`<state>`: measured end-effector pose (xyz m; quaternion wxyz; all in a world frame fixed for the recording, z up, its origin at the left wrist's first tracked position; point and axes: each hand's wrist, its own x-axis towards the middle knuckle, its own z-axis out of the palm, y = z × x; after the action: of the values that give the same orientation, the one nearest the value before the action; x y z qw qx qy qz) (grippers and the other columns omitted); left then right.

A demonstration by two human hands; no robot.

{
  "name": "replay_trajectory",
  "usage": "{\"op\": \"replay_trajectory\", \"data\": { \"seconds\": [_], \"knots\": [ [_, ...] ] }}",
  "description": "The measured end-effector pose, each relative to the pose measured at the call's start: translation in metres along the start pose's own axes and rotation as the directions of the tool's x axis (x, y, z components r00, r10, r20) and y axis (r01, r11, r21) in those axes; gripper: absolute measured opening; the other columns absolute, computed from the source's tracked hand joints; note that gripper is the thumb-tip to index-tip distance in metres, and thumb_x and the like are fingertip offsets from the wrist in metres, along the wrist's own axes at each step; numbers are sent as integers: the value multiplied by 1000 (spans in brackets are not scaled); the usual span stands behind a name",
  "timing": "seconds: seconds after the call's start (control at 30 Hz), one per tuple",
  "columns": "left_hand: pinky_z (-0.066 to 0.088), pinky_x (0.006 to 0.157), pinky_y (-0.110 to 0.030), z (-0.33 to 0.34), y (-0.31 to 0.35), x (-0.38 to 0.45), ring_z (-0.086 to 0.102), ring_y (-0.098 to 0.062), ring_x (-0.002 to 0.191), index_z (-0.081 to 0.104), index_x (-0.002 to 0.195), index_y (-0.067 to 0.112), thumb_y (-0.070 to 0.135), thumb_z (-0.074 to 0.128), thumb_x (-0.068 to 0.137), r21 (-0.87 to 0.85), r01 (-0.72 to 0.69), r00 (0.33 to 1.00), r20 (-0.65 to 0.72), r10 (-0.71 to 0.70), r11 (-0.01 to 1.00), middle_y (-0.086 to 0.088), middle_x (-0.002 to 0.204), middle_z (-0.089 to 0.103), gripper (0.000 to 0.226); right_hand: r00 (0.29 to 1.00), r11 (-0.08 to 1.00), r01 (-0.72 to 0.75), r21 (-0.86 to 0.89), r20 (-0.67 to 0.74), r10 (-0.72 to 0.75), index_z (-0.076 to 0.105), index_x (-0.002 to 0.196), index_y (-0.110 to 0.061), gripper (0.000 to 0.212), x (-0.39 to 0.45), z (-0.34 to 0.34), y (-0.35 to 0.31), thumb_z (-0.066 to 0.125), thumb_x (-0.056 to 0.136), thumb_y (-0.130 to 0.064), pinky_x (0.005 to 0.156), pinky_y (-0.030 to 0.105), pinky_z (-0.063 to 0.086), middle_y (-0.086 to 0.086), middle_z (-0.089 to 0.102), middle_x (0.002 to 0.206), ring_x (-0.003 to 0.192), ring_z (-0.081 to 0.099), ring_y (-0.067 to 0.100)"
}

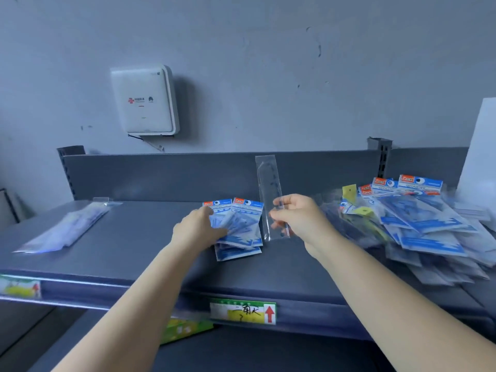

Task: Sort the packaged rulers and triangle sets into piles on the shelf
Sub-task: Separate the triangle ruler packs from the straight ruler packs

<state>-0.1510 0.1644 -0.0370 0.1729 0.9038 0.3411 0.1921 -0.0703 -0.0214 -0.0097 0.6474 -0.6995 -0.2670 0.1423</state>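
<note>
Clearly the sorting was only partly done. A small pile of blue triangle-set packs lay near the middle of the grey shelf, and a separate pile of clear-sleeved rulers lay well apart at the shelf's left end. Much more remained: a large unsorted heap sprawled over the right end, mostly blue-headed triangle-set packs, with clear sleeves and a yellow-tagged pack or two mixed in. Judging by the sizes, more than half of the stock had yet to be divided.

The right hand pinched a single packaged ruler between thumb and fingertips, holding it nearly upright in the air just right of the middle pile and clear of the shelf surface. By its clear sleeve it belonged with the pile on the left, which would mean a long carry across the shelf. The left hand rested on the left edge of the triangle-set pile with its fingers fairly straight; it seemed to be steadying or squaring the packs rather than gripping one, though blur made that hard to confirm.

No bins or trays were in use; the shelf itself held everything, backed by a low grey panel. Price labels were clipped along the front edge, and a white box was mounted on the wall above.
</note>
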Motion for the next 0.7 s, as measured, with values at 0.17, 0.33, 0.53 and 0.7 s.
{"op": "replay_trajectory", "data": {
  "seconds": [0.17, 0.33, 0.53, 0.7],
  "knots": [
    [41, 93, -32, -23, -35, 9, 54, -23, 109, 52, 125, 19, 31, 57, 87, -18, -81, 991, -107, 78, 997, -1, 119, 57, 41, 999, 999, -25, -24, 24, 26, 55, 86, -14, 19, 13, 44, -10, 56, 86, 5, 52, 24, 38, 3, 60, 76, 43, 58, 4],
    [39, 94, -33, -57, -92, 28, 54, -24, 112, 53, 125, 19, 28, 55, 87, 159, -140, 966, -194, 170, 977, -2, 122, 57, 38, 997, 998, -63, -26, 38, 64, 55, 84, -12, 20, 26, 110, -18, 45, 84, 5, 50, 22, 40, 2, 59, 70, 53, 50, 12],
    [39, 92, -34, -107, -171, 57, 54, -27, 112, 56, 123, 19, 28, 53, 88, 289, -94, 957, -237, 167, 953, -3, 121, 58, 36, 984, 992, -125, -30, 125, 128, 50, 72, -12, 24, 40, 210, -28, 40, 86, 5, 40, 14, 34, 3, 55, 67, 51, 45, 12],
    [41, 88, -32, -133, -232, 69, 57, -25, 107, 55, 123, 21, 24, 50, 88, 270, -36, 966, -237, 103, 962, -1, 119, 59, 35, 970, 986, -155, -58, 183, 163, 57, 85, 0, 19, 48, 283, -36, 43, 79, 11, 52, 22, 34, 14, 56, 80, 63, 46, 21]
  ]
}}
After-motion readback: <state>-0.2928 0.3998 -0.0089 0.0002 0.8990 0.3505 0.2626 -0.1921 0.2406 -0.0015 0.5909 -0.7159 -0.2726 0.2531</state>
